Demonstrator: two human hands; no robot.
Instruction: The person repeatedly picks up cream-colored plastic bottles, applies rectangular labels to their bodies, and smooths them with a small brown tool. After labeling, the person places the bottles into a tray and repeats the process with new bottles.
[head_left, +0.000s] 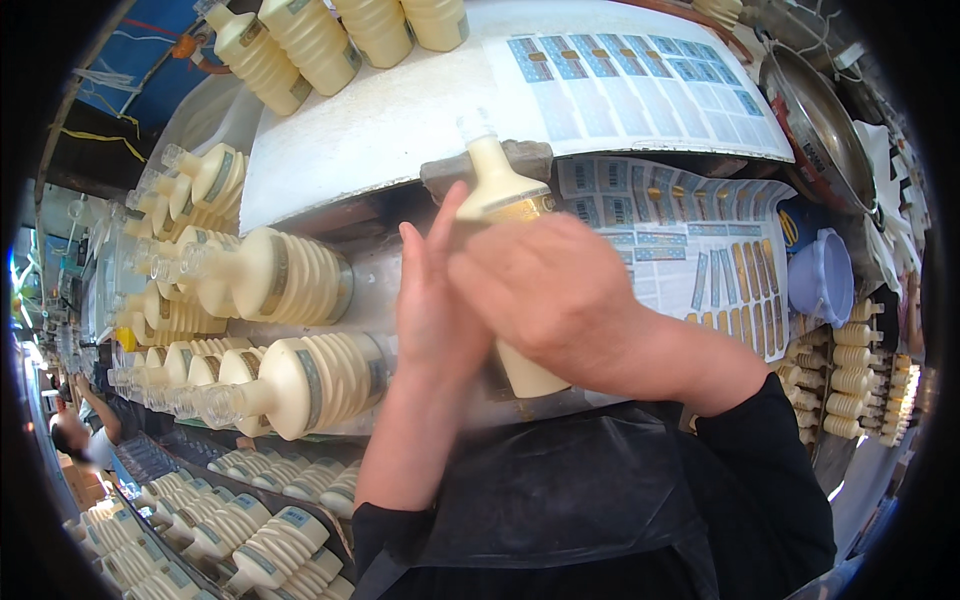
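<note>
A cream-coloured bottle [500,185] with a clear threaded neck lies in front of me, its neck end on a grey block [540,157]. A gold band label runs across its shoulder, and my hands hide much of its body. Alongside the bottle's left side is my left hand [435,300], fingers stretched upward and apart. My right hand [555,285] lies across the bottle below the gold band, its fingers curled in and slightly blurred. Whatever those fingers pinch, if anything, is hidden.
Several ribbed cream bottles [315,385] lie stacked at left, more [270,545] at lower left. Sheets of blue and gold labels [655,205] lie at right by a lavender bucket [822,278]. Across the white table [400,125] stand several bottles [305,45]. Another person [95,430] is far left.
</note>
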